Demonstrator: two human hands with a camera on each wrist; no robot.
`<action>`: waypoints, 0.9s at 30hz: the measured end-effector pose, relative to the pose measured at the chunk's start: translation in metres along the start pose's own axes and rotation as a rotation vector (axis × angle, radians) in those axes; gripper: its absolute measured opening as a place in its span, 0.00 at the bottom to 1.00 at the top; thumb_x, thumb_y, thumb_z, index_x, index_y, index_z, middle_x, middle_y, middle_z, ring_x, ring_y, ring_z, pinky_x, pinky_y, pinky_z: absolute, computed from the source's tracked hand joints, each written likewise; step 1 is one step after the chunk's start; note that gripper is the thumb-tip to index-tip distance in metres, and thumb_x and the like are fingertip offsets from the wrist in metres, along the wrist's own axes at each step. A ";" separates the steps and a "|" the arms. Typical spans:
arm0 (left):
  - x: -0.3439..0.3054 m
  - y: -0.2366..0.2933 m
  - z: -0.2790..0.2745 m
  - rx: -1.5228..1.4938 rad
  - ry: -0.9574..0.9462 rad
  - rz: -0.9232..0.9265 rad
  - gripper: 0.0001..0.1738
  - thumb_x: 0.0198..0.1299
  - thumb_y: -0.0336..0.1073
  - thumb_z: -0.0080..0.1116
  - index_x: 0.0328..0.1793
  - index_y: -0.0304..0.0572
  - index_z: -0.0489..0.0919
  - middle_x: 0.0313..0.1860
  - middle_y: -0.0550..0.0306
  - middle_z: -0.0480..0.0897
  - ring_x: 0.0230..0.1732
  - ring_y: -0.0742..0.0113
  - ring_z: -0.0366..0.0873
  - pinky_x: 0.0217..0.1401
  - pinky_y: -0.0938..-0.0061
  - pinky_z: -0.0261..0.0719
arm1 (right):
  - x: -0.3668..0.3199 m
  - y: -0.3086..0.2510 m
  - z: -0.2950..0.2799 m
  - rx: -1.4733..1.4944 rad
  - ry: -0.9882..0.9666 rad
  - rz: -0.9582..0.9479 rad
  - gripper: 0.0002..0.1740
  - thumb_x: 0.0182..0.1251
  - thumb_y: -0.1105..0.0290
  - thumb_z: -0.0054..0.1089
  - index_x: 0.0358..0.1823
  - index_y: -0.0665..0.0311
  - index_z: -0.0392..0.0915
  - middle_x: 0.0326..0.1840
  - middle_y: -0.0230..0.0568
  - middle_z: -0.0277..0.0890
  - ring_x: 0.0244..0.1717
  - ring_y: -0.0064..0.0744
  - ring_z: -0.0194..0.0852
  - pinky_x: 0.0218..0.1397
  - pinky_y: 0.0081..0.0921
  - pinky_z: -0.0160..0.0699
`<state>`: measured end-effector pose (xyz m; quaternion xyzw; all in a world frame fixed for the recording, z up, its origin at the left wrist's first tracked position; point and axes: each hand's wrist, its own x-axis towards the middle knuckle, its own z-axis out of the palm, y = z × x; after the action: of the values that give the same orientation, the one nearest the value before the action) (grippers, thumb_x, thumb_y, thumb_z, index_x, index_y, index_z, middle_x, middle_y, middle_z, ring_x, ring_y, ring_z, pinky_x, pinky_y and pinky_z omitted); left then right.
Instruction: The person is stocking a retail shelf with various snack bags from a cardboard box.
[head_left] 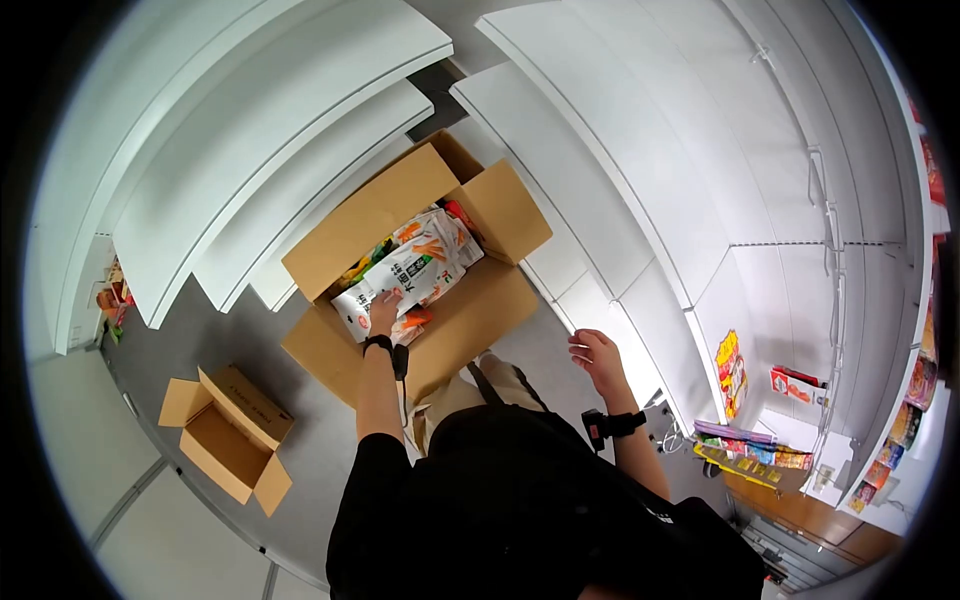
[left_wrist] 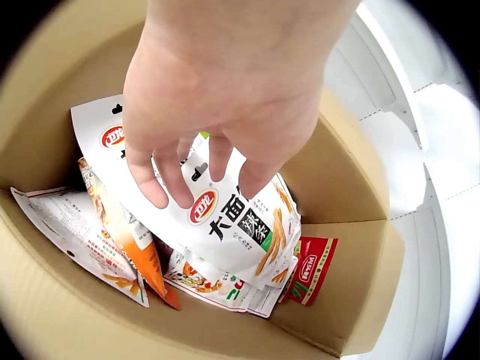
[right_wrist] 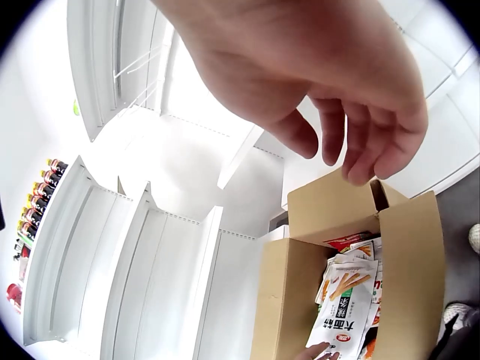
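Observation:
My left hand (head_left: 384, 314) reaches into a large cardboard box (head_left: 365, 225). In the left wrist view that hand (left_wrist: 217, 112) is over white snack bags (left_wrist: 229, 232), its fingertips right at their surface and its thumb apart from the fingers. These bags carry a red oval logo, dark lettering and a picture of orange-brown sticks. Beside them lie an orange-and-white packet (left_wrist: 124, 225) and a red packet (left_wrist: 311, 270). My right hand (head_left: 598, 358) hangs beside my body, fingers loosely bent with nothing in them; the right wrist view shows this hand (right_wrist: 322, 82) above the box's level.
White shelves (head_left: 290, 130) stand at the left, and more shelves (head_left: 600, 190) run along the right. A smaller open cardboard box (head_left: 228, 445) sits on the grey floor (head_left: 330, 450) at lower left. Colourful packets (head_left: 755, 450) lie on a low shelf at right.

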<state>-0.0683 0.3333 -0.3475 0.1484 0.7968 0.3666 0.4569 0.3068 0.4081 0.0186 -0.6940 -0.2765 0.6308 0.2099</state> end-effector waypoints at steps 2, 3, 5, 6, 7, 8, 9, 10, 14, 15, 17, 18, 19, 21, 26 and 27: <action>-0.025 0.035 -0.005 -0.137 -0.084 -0.150 0.26 0.50 0.48 0.62 0.48 0.35 0.79 0.36 0.48 0.82 0.34 0.57 0.82 0.31 0.67 0.77 | -0.006 0.006 0.003 0.010 0.016 -0.008 0.14 0.66 0.64 0.52 0.47 0.64 0.73 0.42 0.39 0.77 0.40 0.28 0.74 0.44 0.25 0.73; -0.018 0.036 -0.007 -0.150 -0.169 -0.157 0.21 0.52 0.46 0.59 0.46 0.38 0.79 0.37 0.54 0.81 0.30 0.67 0.81 0.22 0.72 0.73 | -0.007 0.008 0.007 0.024 0.019 -0.022 0.14 0.66 0.64 0.51 0.47 0.65 0.73 0.42 0.39 0.77 0.40 0.28 0.74 0.44 0.25 0.73; -0.017 0.034 -0.010 -0.066 -0.238 -0.091 0.18 0.53 0.44 0.56 0.44 0.39 0.79 0.36 0.57 0.81 0.28 0.68 0.81 0.22 0.73 0.73 | -0.011 0.013 0.012 0.048 0.024 -0.032 0.14 0.66 0.64 0.51 0.47 0.64 0.74 0.42 0.38 0.77 0.39 0.27 0.74 0.43 0.24 0.73; -0.017 0.031 -0.011 -0.023 -0.273 -0.058 0.17 0.54 0.43 0.55 0.44 0.40 0.79 0.35 0.58 0.81 0.28 0.69 0.80 0.22 0.73 0.73 | -0.014 0.015 0.016 0.059 0.025 -0.029 0.13 0.66 0.64 0.51 0.47 0.64 0.74 0.41 0.37 0.78 0.39 0.26 0.75 0.42 0.23 0.73; -0.027 0.044 -0.011 -0.180 -0.250 -0.203 0.16 0.55 0.42 0.55 0.45 0.41 0.80 0.36 0.61 0.81 0.29 0.71 0.79 0.24 0.75 0.73 | -0.017 0.015 0.018 0.070 0.025 -0.025 0.13 0.66 0.64 0.52 0.46 0.63 0.74 0.41 0.36 0.78 0.38 0.26 0.75 0.41 0.22 0.73; -0.036 0.058 -0.010 -0.264 -0.231 -0.270 0.16 0.55 0.42 0.56 0.47 0.43 0.80 0.37 0.62 0.81 0.32 0.71 0.79 0.27 0.77 0.73 | -0.019 0.015 0.019 0.075 0.030 -0.031 0.13 0.66 0.64 0.52 0.46 0.63 0.74 0.41 0.36 0.78 0.38 0.26 0.75 0.41 0.22 0.73; -0.038 0.064 -0.008 -0.264 -0.242 -0.266 0.17 0.55 0.41 0.56 0.49 0.44 0.80 0.37 0.62 0.81 0.34 0.70 0.79 0.28 0.78 0.73 | -0.021 0.014 0.019 0.080 0.035 -0.036 0.13 0.66 0.64 0.51 0.46 0.64 0.74 0.41 0.36 0.78 0.38 0.25 0.74 0.40 0.22 0.73; -0.038 0.070 -0.008 -0.265 -0.253 -0.262 0.18 0.55 0.40 0.57 0.51 0.44 0.80 0.37 0.62 0.81 0.35 0.70 0.78 0.29 0.78 0.72 | -0.022 0.014 0.019 0.085 0.040 -0.041 0.13 0.67 0.64 0.51 0.46 0.64 0.74 0.41 0.36 0.78 0.38 0.25 0.74 0.40 0.22 0.73; -0.028 0.084 -0.003 -0.201 -0.330 -0.223 0.19 0.55 0.42 0.57 0.52 0.47 0.79 0.40 0.65 0.80 0.36 0.71 0.77 0.34 0.77 0.71 | -0.028 0.018 0.013 0.117 0.064 -0.054 0.13 0.67 0.64 0.51 0.47 0.64 0.74 0.42 0.37 0.77 0.38 0.26 0.74 0.40 0.22 0.73; -0.019 0.082 0.000 -0.180 -0.336 -0.200 0.18 0.55 0.41 0.57 0.51 0.46 0.80 0.39 0.65 0.80 0.35 0.71 0.78 0.33 0.78 0.71 | -0.029 0.021 0.011 0.129 0.072 -0.055 0.13 0.67 0.64 0.51 0.47 0.64 0.74 0.42 0.37 0.77 0.38 0.26 0.74 0.40 0.22 0.73; -0.008 0.083 0.011 -0.153 -0.287 -0.125 0.16 0.55 0.38 0.57 0.48 0.41 0.82 0.32 0.62 0.82 0.30 0.70 0.79 0.30 0.79 0.71 | -0.032 0.025 0.005 0.157 0.092 -0.060 0.13 0.67 0.64 0.51 0.47 0.64 0.74 0.42 0.37 0.77 0.38 0.26 0.74 0.41 0.22 0.73; -0.007 0.085 0.018 -0.097 -0.263 -0.049 0.16 0.54 0.38 0.57 0.47 0.40 0.82 0.32 0.60 0.82 0.29 0.69 0.80 0.30 0.78 0.72 | -0.034 0.026 0.001 0.173 0.104 -0.063 0.13 0.66 0.64 0.51 0.47 0.64 0.74 0.42 0.37 0.77 0.38 0.26 0.74 0.41 0.22 0.73; -0.007 0.086 0.025 -0.042 -0.239 0.027 0.16 0.54 0.38 0.56 0.46 0.39 0.83 0.31 0.58 0.83 0.28 0.68 0.80 0.30 0.77 0.73 | -0.037 0.028 -0.004 0.189 0.117 -0.067 0.14 0.66 0.64 0.51 0.47 0.64 0.74 0.42 0.37 0.77 0.38 0.26 0.74 0.41 0.22 0.73; -0.010 0.103 0.032 0.183 -0.140 0.230 0.17 0.54 0.41 0.56 0.43 0.37 0.84 0.28 0.53 0.85 0.26 0.65 0.83 0.33 0.74 0.76 | -0.038 0.029 -0.010 0.235 0.126 -0.079 0.14 0.66 0.64 0.52 0.47 0.64 0.74 0.42 0.37 0.77 0.39 0.26 0.74 0.41 0.22 0.73; -0.050 0.132 0.032 0.433 0.042 0.395 0.16 0.53 0.45 0.55 0.37 0.43 0.85 0.24 0.54 0.84 0.28 0.60 0.83 0.37 0.69 0.78 | -0.044 0.040 -0.025 0.290 0.126 -0.101 0.13 0.66 0.63 0.52 0.47 0.63 0.74 0.42 0.36 0.77 0.39 0.26 0.75 0.42 0.23 0.74; -0.055 0.137 0.032 0.477 0.044 0.426 0.16 0.52 0.45 0.55 0.36 0.43 0.85 0.23 0.53 0.84 0.27 0.59 0.83 0.36 0.68 0.78 | -0.044 0.042 -0.028 0.298 0.123 -0.112 0.14 0.66 0.63 0.52 0.47 0.63 0.74 0.41 0.36 0.78 0.38 0.26 0.75 0.42 0.23 0.74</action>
<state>-0.0253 0.4103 -0.2247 0.4068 0.8210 0.2599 0.3049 0.3372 0.3498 0.0282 -0.6759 -0.2049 0.6084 0.3618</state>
